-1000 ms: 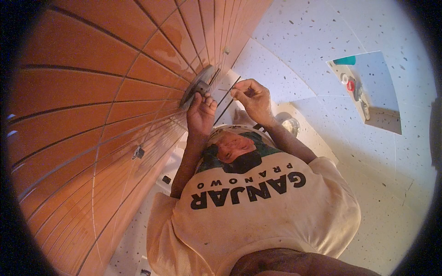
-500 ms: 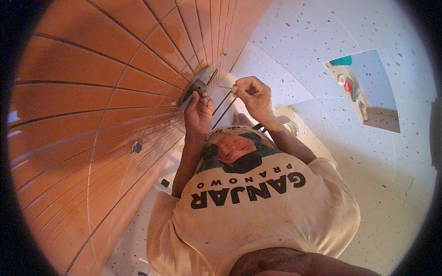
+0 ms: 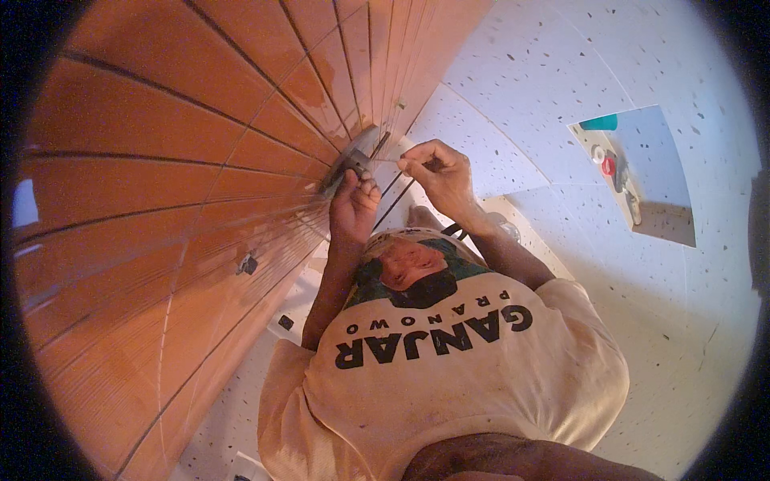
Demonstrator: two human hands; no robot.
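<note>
A grey disc-shaped fitting (image 3: 341, 170) sits against the orange tiled wall, with a small dark block on its face. My left hand (image 3: 354, 210) grips the lower part of this fitting between thumb and curled fingers. To its right, my right hand (image 3: 441, 180) is closed in a pinch on a thin rod (image 3: 387, 159), which points left toward the fitting. The kind of rod is too small to make out, and its end in the fingers is hidden. Two dark bars (image 3: 394, 202) run slantwise below, between my hands.
The orange wall (image 3: 144, 240) with dark grooves fills the left, bearing a small metal fitting (image 3: 247, 263). At right, a recess (image 3: 659, 172) in the speckled pale wall (image 3: 529, 88) holds a teal item and several small containers. A bare foot (image 3: 421, 216) shows beyond my shirt.
The whole view has shifted slightly, so the wall fitting and both hands appear a little lower and further right. Both hands keep nearly the same grip.
</note>
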